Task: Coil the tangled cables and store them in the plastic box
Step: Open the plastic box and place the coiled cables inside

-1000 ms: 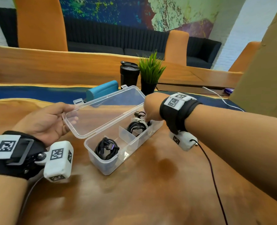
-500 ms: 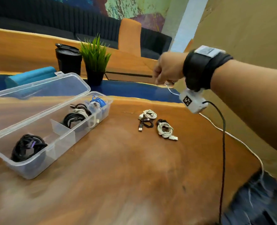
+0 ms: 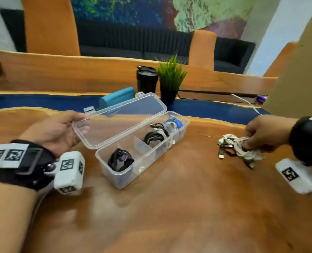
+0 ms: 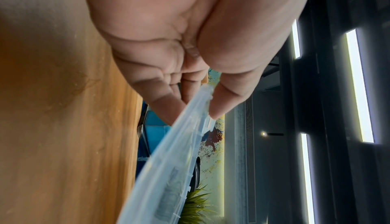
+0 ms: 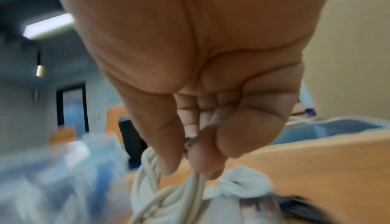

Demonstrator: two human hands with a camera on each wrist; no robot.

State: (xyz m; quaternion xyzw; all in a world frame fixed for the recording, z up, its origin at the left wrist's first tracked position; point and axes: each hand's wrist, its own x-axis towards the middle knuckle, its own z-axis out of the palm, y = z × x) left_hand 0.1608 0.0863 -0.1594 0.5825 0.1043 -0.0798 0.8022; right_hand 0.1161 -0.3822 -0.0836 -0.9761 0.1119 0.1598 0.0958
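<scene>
Head view high, wide; wrist views close, along fingers.

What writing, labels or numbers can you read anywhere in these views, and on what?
No readable words or numbers in any view.
Left wrist camera block and its strap: black-and-white square code markers only, no letters.
Right wrist camera block: the same kind of code marker, no letters.
Black cup, teal case, plastic box and cables: no print that I can make out.

right hand (image 3: 264, 132) now off box | pinching white cable (image 3: 243, 147)
</scene>
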